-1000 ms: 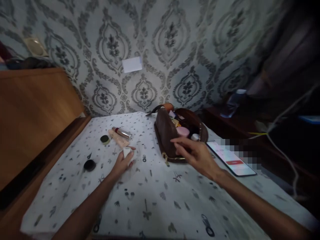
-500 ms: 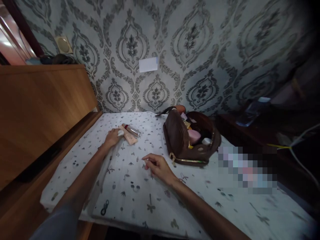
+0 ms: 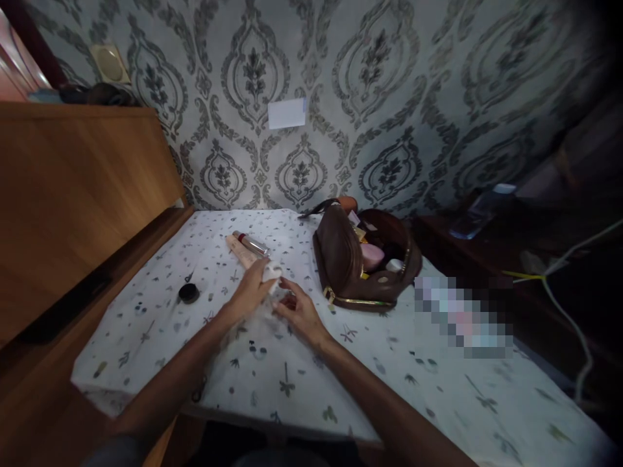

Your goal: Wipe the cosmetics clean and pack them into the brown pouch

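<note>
A small white, crumpled-looking item (image 3: 273,271) is held in the fingers of my left hand (image 3: 250,288), which is closed on it over the middle of the table. Close by on the right, my right hand (image 3: 302,314) has its fingers loosely bent and apart, with the fingertips near the white item; whether they touch it I cannot tell. Just behind my left hand lie a peach-coloured tube (image 3: 238,250) and a clear, silvery cylinder with a red band (image 3: 253,244). A round black lid or jar (image 3: 189,293) rests on the cloth left of my left hand.
An unzipped brown bag (image 3: 341,266) holding a pink item (image 3: 371,256) and several others stands right of my hands. A patterned white cloth (image 3: 287,415) covers the table. Wooden furniture (image 3: 82,227) borders the left; a clear bottle (image 3: 481,211) stands at the right.
My left hand has moved right and nearer with the white item, uncovering the round black piece. My right hand stays in about the same place, and the hands are now close together.
</note>
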A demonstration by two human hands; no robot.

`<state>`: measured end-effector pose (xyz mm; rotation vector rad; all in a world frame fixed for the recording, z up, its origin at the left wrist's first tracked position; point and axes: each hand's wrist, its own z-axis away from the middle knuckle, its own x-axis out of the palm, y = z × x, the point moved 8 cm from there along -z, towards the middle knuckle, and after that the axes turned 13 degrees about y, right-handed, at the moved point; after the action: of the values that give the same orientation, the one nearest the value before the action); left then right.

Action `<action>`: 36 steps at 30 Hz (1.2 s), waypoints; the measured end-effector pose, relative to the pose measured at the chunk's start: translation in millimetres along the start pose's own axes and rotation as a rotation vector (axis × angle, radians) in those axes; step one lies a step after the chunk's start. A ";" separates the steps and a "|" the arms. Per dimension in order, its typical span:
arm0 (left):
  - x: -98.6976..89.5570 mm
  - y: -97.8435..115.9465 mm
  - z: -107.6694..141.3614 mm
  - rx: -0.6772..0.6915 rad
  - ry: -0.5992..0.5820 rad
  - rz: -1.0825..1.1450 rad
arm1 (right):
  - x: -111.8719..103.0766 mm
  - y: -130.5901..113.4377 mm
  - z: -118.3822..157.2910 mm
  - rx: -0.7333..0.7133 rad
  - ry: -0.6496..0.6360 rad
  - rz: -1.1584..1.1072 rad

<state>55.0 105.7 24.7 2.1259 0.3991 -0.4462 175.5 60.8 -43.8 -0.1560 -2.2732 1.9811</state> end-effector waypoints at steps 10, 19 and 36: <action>17.8 -3.4 29.4 -0.230 -0.007 0.134 | 2.5 0.5 8.0 -0.041 -0.046 0.152; 29.2 -49.6 41.3 -0.747 0.086 0.560 | 4.3 3.0 5.8 0.104 -0.018 -0.131; 27.2 18.0 43.5 -0.025 -0.042 0.118 | -7.8 -21.2 3.4 -0.147 0.110 0.141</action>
<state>79.7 62.9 2.1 2.0990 0.2522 -0.4153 182.8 53.3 -23.5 -0.4391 -2.3956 1.8151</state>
